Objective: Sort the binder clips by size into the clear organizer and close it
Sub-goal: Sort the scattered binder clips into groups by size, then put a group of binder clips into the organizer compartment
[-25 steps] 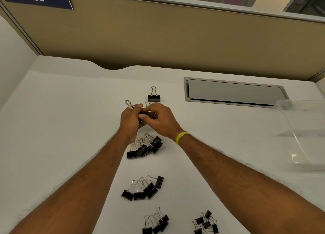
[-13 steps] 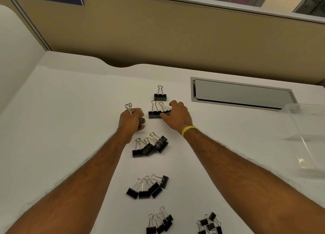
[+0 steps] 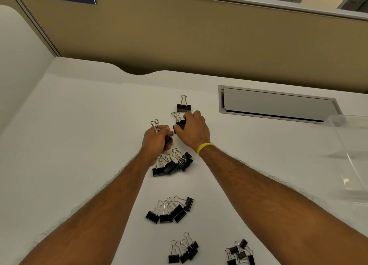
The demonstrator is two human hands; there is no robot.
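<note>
Judging from the desk (image 3: 79, 145), grouping is well along and filing is not begun. The organizer (image 3: 350, 155) is seen right of the hatch (image 3: 278, 103) and nearer the person. No clips are made out through its clear walls, and whether its lid is up cannot be told.

4 piles are laid left of the hatch, in a line running toward the person. The first pile (image 3: 173, 163) is closest to the hatch and the second pile (image 3: 171, 211) further off. The third pile (image 3: 184, 250) and the fourth pile (image 3: 240, 252), which has the smallest clips, are furthest.

Both hands are held left of the hatch. Held clips (image 3: 155, 124) are gripped in the left hand (image 3: 156, 139), wire handles poking above the fist. More clips (image 3: 179, 123) are pinched by the right hand (image 3: 194, 129). 1 lone clip (image 3: 183, 105) stands beyond the right hand, nearest the hatch.

Every clip has yet to be moved into the organizer, and the lid has yet to be shut.
</note>
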